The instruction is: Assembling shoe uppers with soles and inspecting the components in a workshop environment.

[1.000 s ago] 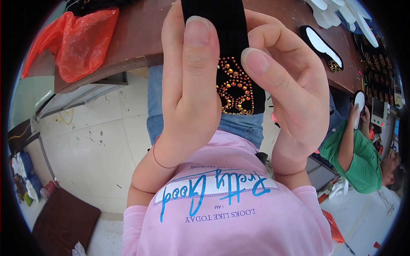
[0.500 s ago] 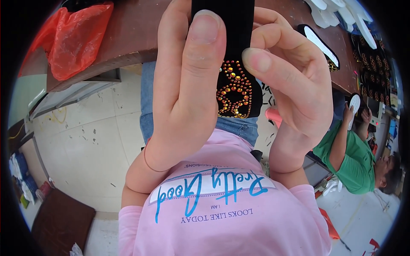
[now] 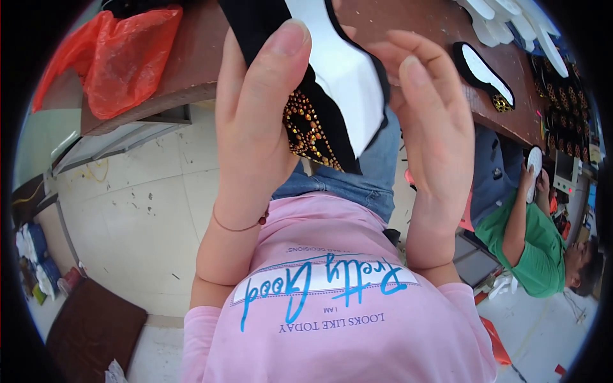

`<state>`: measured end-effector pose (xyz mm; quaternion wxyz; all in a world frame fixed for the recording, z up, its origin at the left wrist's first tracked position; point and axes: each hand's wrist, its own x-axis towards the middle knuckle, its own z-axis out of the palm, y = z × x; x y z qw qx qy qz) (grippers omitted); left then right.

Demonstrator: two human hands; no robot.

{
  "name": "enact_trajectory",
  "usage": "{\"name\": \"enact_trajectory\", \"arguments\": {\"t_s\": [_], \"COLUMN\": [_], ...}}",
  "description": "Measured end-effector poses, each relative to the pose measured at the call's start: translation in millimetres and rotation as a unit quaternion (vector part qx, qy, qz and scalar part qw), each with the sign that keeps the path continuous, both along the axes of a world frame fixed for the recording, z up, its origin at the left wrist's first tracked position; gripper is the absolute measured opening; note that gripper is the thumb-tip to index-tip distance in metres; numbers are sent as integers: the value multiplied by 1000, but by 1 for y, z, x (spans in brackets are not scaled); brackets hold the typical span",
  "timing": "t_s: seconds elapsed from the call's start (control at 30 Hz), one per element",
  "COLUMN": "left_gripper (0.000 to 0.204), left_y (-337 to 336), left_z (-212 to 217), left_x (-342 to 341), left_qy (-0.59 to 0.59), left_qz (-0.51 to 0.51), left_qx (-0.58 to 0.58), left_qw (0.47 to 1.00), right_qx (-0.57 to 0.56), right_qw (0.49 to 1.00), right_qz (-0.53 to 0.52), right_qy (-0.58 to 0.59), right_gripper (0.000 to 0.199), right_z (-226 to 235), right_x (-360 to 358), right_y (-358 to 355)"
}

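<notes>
Footwear piece [image 3: 345,96], black-and-white, studded: our left hand [image 3: 255,118] grips it; our right hand [image 3: 435,124] loosely curled beside, contact unclear. Slackened left grip could drop it.

Red plastic bag [image 3: 131,64], tiled floor [image 3: 140,236], green-shirted person [image 3: 527,249]

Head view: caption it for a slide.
Left hand grips a gold-studded black piece with a white panel; right hand curved beside it.
</notes>
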<state>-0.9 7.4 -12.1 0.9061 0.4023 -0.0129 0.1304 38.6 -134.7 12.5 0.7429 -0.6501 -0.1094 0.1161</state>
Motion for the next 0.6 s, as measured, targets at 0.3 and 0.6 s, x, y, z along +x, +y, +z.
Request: {"name": "enact_trajectory", "arguments": {"t_s": [0.3, 0.6], "left_gripper": [36, 49], "left_y": [0, -10], "left_z": [12, 20], "left_x": [0, -9], "left_qy": [51, 40], "left_qz": [60, 60], "left_qx": [72, 84], "left_qw": [994, 994], "right_qx": [0, 14], "right_qw": [975, 991], "right_qz": [144, 67], "right_qy": [168, 113], "right_gripper": [43, 51], "right_z": [8, 15], "right_x": [1, -13], "right_y": [-6, -2]}}
